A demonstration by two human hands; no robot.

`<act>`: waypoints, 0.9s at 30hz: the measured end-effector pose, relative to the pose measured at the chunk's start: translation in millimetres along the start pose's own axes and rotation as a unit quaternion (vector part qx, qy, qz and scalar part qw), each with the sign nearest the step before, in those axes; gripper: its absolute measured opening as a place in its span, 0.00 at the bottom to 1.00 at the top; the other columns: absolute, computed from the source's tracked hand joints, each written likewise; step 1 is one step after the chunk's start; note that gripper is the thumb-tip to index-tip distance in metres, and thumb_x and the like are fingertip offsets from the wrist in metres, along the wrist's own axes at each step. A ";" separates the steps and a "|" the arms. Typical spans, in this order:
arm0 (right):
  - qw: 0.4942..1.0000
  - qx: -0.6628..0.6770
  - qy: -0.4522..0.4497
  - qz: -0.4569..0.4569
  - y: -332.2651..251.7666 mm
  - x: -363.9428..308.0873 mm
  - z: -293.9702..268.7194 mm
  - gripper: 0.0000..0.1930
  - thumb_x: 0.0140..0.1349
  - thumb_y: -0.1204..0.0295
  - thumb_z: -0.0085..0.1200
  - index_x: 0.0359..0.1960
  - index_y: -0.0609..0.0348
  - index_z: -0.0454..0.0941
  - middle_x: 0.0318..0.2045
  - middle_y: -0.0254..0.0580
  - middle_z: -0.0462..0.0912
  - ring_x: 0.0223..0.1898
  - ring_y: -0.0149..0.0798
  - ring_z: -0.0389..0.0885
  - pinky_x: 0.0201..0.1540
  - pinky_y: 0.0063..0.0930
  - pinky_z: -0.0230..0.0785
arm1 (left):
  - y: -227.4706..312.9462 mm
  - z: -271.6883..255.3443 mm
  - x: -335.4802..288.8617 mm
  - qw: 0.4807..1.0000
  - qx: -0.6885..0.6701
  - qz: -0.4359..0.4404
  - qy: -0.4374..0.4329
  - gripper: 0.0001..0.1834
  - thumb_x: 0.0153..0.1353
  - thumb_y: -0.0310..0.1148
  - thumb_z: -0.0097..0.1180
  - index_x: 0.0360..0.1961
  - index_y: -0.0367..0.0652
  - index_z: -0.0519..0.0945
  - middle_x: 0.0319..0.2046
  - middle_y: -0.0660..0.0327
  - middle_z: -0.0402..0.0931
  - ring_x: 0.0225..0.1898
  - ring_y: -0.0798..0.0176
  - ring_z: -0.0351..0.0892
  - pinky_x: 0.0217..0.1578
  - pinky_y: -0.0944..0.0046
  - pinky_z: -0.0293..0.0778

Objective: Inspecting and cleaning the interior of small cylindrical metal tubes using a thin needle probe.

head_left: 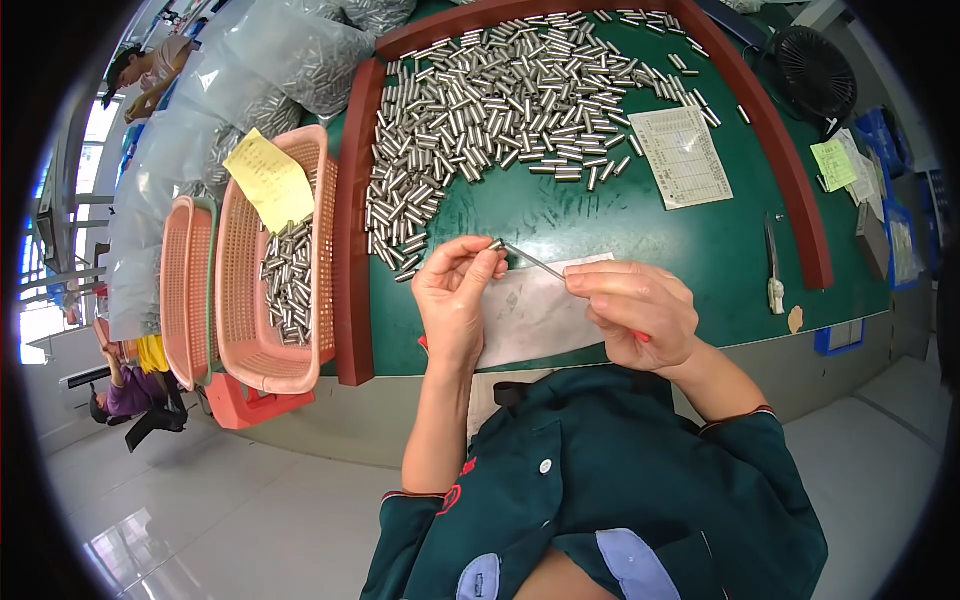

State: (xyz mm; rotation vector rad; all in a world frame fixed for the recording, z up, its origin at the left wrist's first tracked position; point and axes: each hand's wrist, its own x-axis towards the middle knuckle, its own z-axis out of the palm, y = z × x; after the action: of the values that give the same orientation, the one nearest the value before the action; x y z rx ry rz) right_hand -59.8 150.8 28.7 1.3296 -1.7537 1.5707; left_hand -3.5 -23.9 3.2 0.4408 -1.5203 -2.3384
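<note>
Between thumb and index finger, my left hand (453, 290) pinches a small shiny metal cylinder (496, 245). My right hand (640, 308) grips a thin metal rod tool (536, 262), whose far tip meets the cylinder's end or lies right beside it; I cannot tell whether it goes inside. A bit of red shows under the right fingers, perhaps the tool's handle. Below both hands a pale cloth (535, 325) lies at the table's front edge. Beyond them spreads a large pile of similar metal cylinders (500, 100) on the green tabletop (590, 225).
Dark red rails (353, 250) border the work area. Pink baskets (232, 300) stand left, one with cylinders and a yellow note (270, 180). Filled plastic bags (300, 55) lie behind. A printed sheet (682, 158), tweezers (772, 265) and a black fan (815, 75) are right. Other people are far left.
</note>
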 end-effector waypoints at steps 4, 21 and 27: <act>1.000 -0.001 -0.016 -0.011 -1.7 0.3 0.6 0.13 0.49 0.81 0.57 0.37 0.61 0.69 0.31 0.48 0.80 0.31 0.45 0.82 0.30 0.29 0.76 | 0.3 0.2 -2.1 0.998 0.055 0.014 -0.002 0.07 0.53 0.19 0.54 0.35 0.32 0.76 0.29 0.57 0.76 0.29 0.68 0.75 0.34 0.72 0.72; 0.998 0.031 -0.037 -0.029 -5.1 -2.0 -3.9 0.18 0.47 0.76 0.61 0.38 0.59 0.67 0.34 0.46 0.79 0.34 0.46 0.81 0.29 0.31 0.77 | 1.2 8.7 -5.9 0.992 0.122 0.029 0.025 0.06 0.54 0.20 0.54 0.34 0.31 0.76 0.26 0.56 0.77 0.25 0.70 0.75 0.30 0.73 0.71; 0.999 0.027 -0.006 -0.031 -5.5 0.9 -10.9 0.18 0.43 0.75 0.64 0.34 0.60 0.67 0.34 0.44 0.79 0.33 0.44 0.81 0.28 0.27 0.76 | 1.9 0.6 -0.1 0.999 0.045 0.003 0.016 0.06 0.57 0.24 0.51 0.35 0.33 0.76 0.26 0.57 0.75 0.25 0.68 0.73 0.29 0.71 0.70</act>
State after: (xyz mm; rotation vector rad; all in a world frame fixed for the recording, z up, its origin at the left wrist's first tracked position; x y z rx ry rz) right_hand -58.5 161.2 35.1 1.4076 -1.6706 1.5909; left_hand -3.4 -24.0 5.2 0.4924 -1.6155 -2.2536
